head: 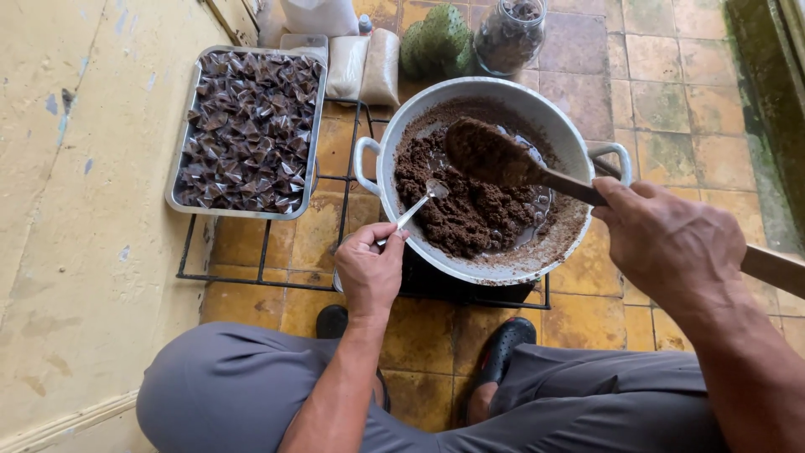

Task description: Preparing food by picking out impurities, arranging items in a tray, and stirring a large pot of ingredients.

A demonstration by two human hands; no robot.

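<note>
**Two hands at a pot of dark brown paste**

Head view: a wide metal pot with two loop handles sits on a black wire rack over orange floor tiles. Inside the pot lies a coarse brown mass with some liquid pooled around it. The left hand, at the pot's near rim, is closed on the handle of a metal spoon whose bowl touches the mass. The right hand, just right of the pot, is clamped on a long wooden paddle; its coated blade is raised over the pot's middle. Left of the pot, a metal tray holds dark folded wrappers. Beyond the pot stand a glass jar, a green bumpy fruit and pale bags.
</note>
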